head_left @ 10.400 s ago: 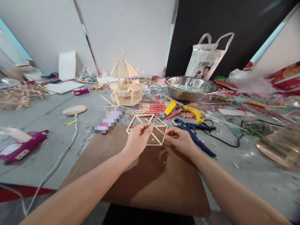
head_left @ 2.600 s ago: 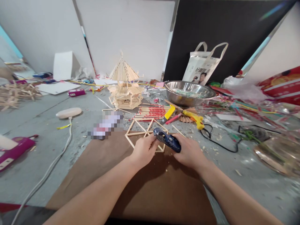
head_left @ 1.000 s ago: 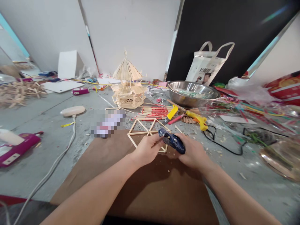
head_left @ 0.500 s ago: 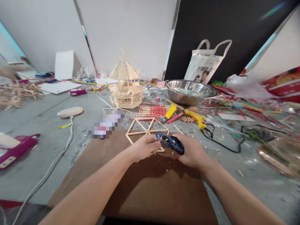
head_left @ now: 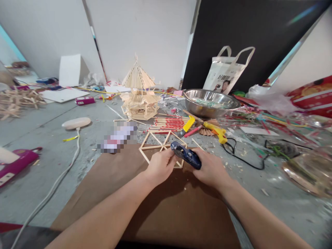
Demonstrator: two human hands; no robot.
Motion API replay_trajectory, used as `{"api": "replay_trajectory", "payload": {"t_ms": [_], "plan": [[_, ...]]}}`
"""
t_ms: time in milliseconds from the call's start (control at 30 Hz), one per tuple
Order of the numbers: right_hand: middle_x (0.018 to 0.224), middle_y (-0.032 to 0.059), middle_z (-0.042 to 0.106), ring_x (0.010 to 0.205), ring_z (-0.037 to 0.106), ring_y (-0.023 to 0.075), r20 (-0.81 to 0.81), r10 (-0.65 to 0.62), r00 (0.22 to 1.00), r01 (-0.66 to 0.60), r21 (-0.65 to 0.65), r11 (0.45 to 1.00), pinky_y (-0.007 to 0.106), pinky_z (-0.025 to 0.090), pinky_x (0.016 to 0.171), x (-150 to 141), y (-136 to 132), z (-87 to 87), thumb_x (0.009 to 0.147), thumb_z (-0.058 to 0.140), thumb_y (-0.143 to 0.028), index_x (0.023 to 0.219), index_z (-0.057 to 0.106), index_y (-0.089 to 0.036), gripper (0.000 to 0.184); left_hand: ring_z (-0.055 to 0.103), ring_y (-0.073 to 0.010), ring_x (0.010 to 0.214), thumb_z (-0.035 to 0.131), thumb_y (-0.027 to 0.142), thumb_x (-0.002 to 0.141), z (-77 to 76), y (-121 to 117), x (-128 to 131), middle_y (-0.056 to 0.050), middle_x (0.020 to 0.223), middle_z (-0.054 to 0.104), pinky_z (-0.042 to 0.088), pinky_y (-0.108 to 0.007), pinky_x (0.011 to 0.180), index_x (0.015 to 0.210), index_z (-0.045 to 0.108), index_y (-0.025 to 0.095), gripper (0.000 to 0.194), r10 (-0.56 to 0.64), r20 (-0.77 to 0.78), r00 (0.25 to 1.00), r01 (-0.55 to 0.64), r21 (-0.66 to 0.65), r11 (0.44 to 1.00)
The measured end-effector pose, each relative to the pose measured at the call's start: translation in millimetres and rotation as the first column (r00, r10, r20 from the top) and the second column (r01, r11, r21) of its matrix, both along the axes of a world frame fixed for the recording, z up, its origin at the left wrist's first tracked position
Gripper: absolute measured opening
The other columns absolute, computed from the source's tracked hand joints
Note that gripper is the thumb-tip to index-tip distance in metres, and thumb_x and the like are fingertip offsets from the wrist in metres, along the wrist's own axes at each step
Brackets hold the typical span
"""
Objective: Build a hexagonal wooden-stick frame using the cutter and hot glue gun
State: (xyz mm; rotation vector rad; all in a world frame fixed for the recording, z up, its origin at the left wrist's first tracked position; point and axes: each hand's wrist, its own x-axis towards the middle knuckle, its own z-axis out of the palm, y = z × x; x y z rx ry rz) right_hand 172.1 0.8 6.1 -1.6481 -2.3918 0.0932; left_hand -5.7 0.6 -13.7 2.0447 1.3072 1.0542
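My right hand [head_left: 211,169] is wrapped round a dark blue hand cutter [head_left: 191,157], which points up and to the left. Close against the cutter's head, my left hand [head_left: 161,165] has its thumb and fingers pinched together; what lies between them is hidden. Just beyond and partly beneath both hands, a flat hexagonal frame of thin wooden sticks [head_left: 150,147] with spokes meeting at its middle rests at the far edge of a brown board [head_left: 103,193]. My left hand covers part of its near side.
Behind stands a stick pavilion model [head_left: 140,103]. Red-tipped sticks [head_left: 169,123], a yellow utility knife [head_left: 187,126], a red pen [head_left: 193,131] and a yellow glue gun [head_left: 216,131] lie beyond the frame. A steel basin [head_left: 211,107] sits back right; a white cable [head_left: 75,155] runs along the left.
The cutter and both hands have shifted slightly left. My left hand has turned so its back shows more, and the small wood piece seen earlier at the cutter's head is no longer visible.
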Motion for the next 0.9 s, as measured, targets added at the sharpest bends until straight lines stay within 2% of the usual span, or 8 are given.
{"api": "replay_trajectory", "payload": {"t_ms": [133, 267, 333, 433, 533, 633, 733, 900], "plan": [[0.095, 0.0073, 0.060, 0.083, 0.056, 0.0258, -0.036, 0.035, 0.999, -0.034, 0.010, 0.999, 0.033, 0.040, 0.065, 2.1, 2.7, -2.6, 0.061, 0.051, -0.023, 0.105, 0.045, -0.020, 0.044, 0.045, -0.0100, 0.055, 0.038, 0.024, 0.080, 3.0, 0.2, -0.1, 0.000, 0.058, 0.052, 0.032, -0.019, 0.053, 0.075, 0.058, 0.013, 0.023, -0.080, 0.034, 0.996, 0.081, -0.005, 0.997], [0.104, 0.0076, 0.056, 0.091, 0.053, 0.0246, -0.105, 0.137, 0.985, -0.133, 0.042, 0.990, 0.034, 0.040, 0.073, 7.7, 6.1, -5.6, 0.061, 0.051, -0.021, 0.112, 0.040, -0.020, 0.052, 0.049, -0.0119, 0.072, 0.038, 0.025, 0.081, 11.0, 1.2, 0.6, -0.002, 0.075, 0.057, 0.037, -0.020, 0.065, 0.087, 0.058, 0.013, 0.024, -0.257, 0.215, 0.942, 0.275, -0.057, 0.960], [0.105, 0.0070, 0.055, 0.092, 0.052, 0.0238, -0.131, 0.164, 0.978, -0.160, 0.043, 0.986, 0.034, 0.040, 0.074, 10.0, 7.1, -6.9, 0.061, 0.051, -0.020, 0.112, 0.039, -0.021, 0.052, 0.049, -0.0114, 0.074, 0.039, 0.025, 0.081, 13.2, 1.7, 0.7, -0.001, 0.076, 0.056, 0.037, -0.020, 0.067, 0.085, 0.058, 0.013, 0.023, -0.316, 0.305, 0.898, 0.358, -0.092, 0.929], [0.104, 0.0071, 0.055, 0.090, 0.052, 0.0234, -0.144, 0.200, 0.969, -0.195, 0.044, 0.980, 0.034, 0.040, 0.074, 11.9, 7.5, -7.5, 0.063, 0.052, -0.022, 0.110, 0.040, -0.022, 0.049, 0.041, -0.0060, 0.050, 0.042, 0.032, 0.079, 12.6, 2.6, -0.7, 0.003, 0.053, 0.046, 0.033, -0.017, 0.049, 0.075, 0.058, 0.012, 0.026, -0.306, 0.394, 0.867, 0.425, -0.262, 0.867], [0.102, 0.0077, 0.055, 0.088, 0.053, 0.0231, -0.132, 0.229, 0.965, -0.225, 0.039, 0.973, 0.034, 0.039, 0.074, 12.5, 7.4, -6.3, 0.064, 0.052, -0.024, 0.106, 0.043, -0.021, 0.044, 0.024, -0.0029, 0.033, 0.044, 0.043, 0.076, 10.3, 3.3, -3.9, 0.008, 0.038, 0.029, 0.020, -0.017, 0.035, 0.068, 0.054, 0.012, 0.034, -0.239, 0.480, 0.844, 0.479, -0.472, 0.740], [0.100, 0.0068, 0.057, 0.087, 0.053, 0.0224, -0.130, 0.244, 0.961, -0.243, 0.021, 0.970, 0.032, 0.039, 0.072, 12.3, 7.0, -3.8, 0.063, 0.053, -0.022, 0.104, 0.044, -0.021, 0.042, 0.019, -0.0025, 0.030, 0.046, 0.047, 0.074, 9.7, 3.4, -7.3, 0.010, 0.036, 0.027, 0.017, -0.017, 0.032, 0.070, 0.053, 0.012, 0.036, -0.231, 0.563, 0.793, 0.562, -0.531, 0.634], [0.096, 0.0055, 0.058, 0.084, 0.054, 0.0215, -0.134, 0.244, 0.960, -0.246, 0.004, 0.969, 0.030, 0.039, 0.068, 11.4, 6.3, -0.8, 0.063, 0.054, -0.023, 0.101, 0.045, -0.022, 0.040, 0.020, -0.0022, 0.031, 0.047, 0.047, 0.073, 10.9, 3.2, -9.3, 0.010, 0.036, 0.028, 0.017, -0.016, 0.032, 0.072, 0.053, 0.012, 0.035, -0.242, 0.596, 0.766, 0.600, -0.526, 0.603], [0.089, 0.0045, 0.061, 0.077, 0.056, 0.0199, -0.118, 0.238, 0.964, -0.240, 0.002, 0.971, 0.028, 0.039, 0.063, 9.7, 3.8, 2.8, 0.063, 0.054, -0.027, 0.095, 0.048, -0.021, 0.032, 0.019, -0.0019, 0.031, 0.048, 0.047, 0.073, 14.4, 2.7, -11.0, 0.010, 0.037, 0.028, 0.016, -0.016, 0.032, 0.072, 0.053, 0.012, 0.035, -0.258, 0.599, 0.758, 0.613, -0.517, 0.598]]}}
